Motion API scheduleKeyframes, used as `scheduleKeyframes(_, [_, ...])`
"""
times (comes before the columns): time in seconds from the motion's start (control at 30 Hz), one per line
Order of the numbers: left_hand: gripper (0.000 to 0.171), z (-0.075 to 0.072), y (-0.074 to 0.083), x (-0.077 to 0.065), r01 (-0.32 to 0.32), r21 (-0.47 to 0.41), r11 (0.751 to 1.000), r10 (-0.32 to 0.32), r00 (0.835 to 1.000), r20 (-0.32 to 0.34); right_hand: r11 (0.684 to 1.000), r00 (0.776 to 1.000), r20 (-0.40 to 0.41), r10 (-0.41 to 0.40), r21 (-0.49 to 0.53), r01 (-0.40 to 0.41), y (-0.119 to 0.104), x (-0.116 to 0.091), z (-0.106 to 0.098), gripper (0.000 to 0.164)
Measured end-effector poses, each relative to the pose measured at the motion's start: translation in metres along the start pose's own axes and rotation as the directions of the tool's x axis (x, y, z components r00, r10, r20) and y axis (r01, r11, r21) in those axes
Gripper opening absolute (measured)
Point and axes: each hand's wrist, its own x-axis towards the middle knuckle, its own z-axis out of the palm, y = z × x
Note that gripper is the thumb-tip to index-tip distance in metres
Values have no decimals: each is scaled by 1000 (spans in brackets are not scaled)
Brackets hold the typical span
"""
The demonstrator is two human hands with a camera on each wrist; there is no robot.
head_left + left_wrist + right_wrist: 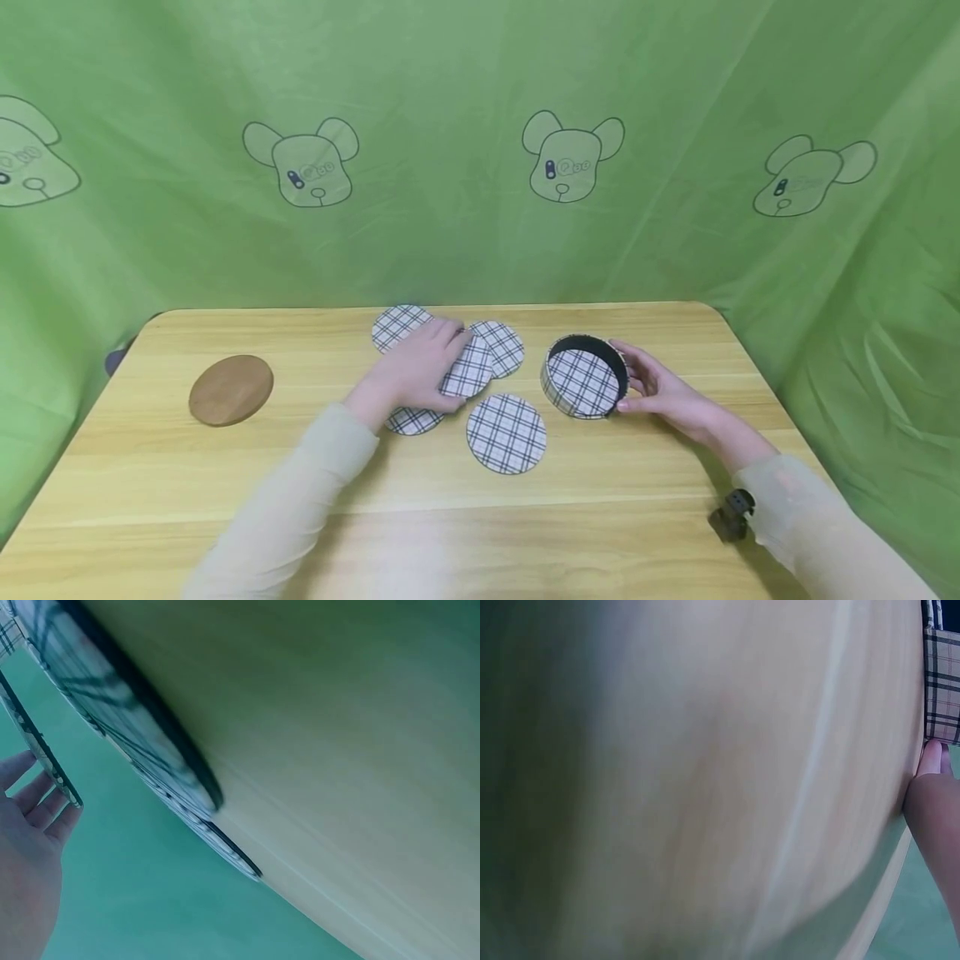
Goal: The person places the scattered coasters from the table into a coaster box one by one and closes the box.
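Note:
My left hand [420, 367] holds a round plaid coaster [471, 368] between thumb and fingers, over other coasters. In the left wrist view, the fingers of this hand [30, 825] are at the edge of that coaster [43, 746]. Parts of a back-left coaster [399, 323], a back-right coaster [506, 348] and a lower-left coaster [412, 423] show around the hand. Another coaster [506, 435] lies flat in front. With thumb and fingers, my right hand [663, 396] grips the right side of a round plaid coaster holder [557, 398]. A plaid disc [583, 383] shows inside its dark wall.
A plain brown disc [231, 390] lies toward the left of the wooden table [585, 517]. Green curtain [450, 233] with printed bear heads hangs behind the table's back edge and along its sides. A small black device [731, 515] is at the right sleeve.

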Motion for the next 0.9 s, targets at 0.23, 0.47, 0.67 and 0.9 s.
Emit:
scheduleKeyframes(0.23, [109,-1,12,10,-13,2,1000,13,1000,16,1000,1000,-1,13,-1,-13,2,1,-1,105])
scheduleKeyframes(0.47, [108,0,23,20,-54,1,999,54,998,-8,1000,1000,1,11,-10,-11,0,1,0,105])
scheduleKeyframes(0.67, [110,-1,33,28,-71,16,997,71,997,3,1000,1000,-4,16,-4,-16,0,1,0,104])
scheduleKeyframes(0.9, [109,-2,44,37,-88,2,996,88,996,-18,1000,1000,-4,13,-17,-13,-2,0,0,105])
